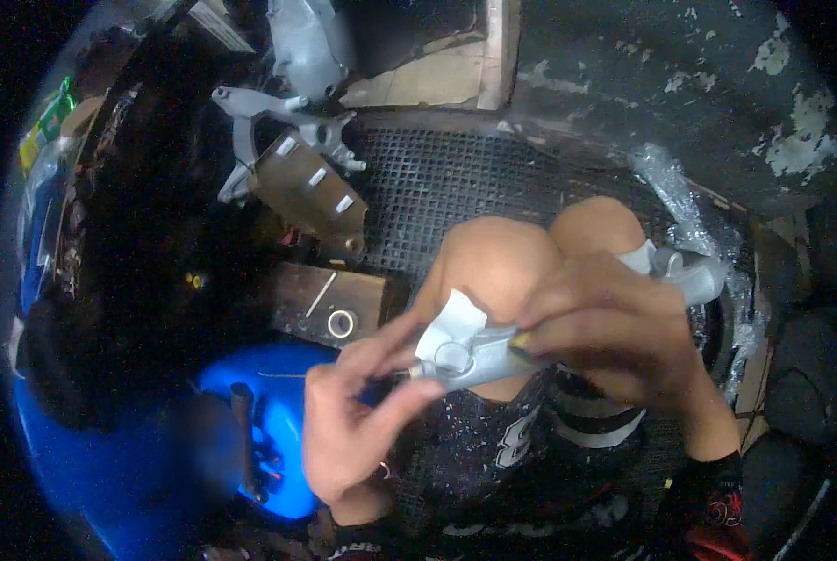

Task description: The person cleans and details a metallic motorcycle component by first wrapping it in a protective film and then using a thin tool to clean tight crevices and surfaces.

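A long silver metal part [485, 365] lies across my lap above the knees. At its left end, my left hand [362, 421] grips it between thumb and fingers. A piece of white paper or masking tape [455, 324] sticks up from the part near a round opening. My right hand [600, 326] is blurred and rests over the middle of the part, its fingertips pinching a small yellowish piece [520, 341] against the surface. Beyond that hand a silver end [702, 279] shows, apparently of the same part, with another white scrap [639, 257] beside it.
A tape roll [342, 324] and a thin white stick [321, 294] lie on a wooden box [288, 308]. Behind stand a brown board with white strips [306, 189] and a silver metal frame [250, 105]. Blue plastic [285, 435] is left, clear plastic wrap [677, 196] right, black grid matting [418, 189] ahead.
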Available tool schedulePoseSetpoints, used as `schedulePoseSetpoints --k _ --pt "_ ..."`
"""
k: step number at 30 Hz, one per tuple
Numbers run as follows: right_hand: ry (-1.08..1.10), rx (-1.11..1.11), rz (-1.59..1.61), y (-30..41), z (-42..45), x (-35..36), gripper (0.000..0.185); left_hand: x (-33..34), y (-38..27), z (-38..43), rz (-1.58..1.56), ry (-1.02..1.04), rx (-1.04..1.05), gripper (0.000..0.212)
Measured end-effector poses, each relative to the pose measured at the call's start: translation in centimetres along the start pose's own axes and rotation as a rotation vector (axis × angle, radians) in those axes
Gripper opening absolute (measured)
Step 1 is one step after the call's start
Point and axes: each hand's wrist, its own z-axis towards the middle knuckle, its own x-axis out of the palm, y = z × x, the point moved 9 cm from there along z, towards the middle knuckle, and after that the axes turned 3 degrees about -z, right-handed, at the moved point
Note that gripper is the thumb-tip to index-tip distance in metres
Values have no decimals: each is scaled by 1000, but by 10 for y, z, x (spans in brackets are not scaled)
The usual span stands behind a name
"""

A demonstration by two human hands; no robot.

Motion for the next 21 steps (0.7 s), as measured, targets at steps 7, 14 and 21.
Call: schedulePoseSetpoints --k 7,14,21 --pt "115 -254 -280 37 -19 31 10 22 -40 46 43 290 39 36" --pt "175 -342 -458 42 -37 42 5 44 -35 61 150 490 -82 16" --pt "171 -278 -556 39 -39 48 4 45 -33 58 172 352 -13 11"
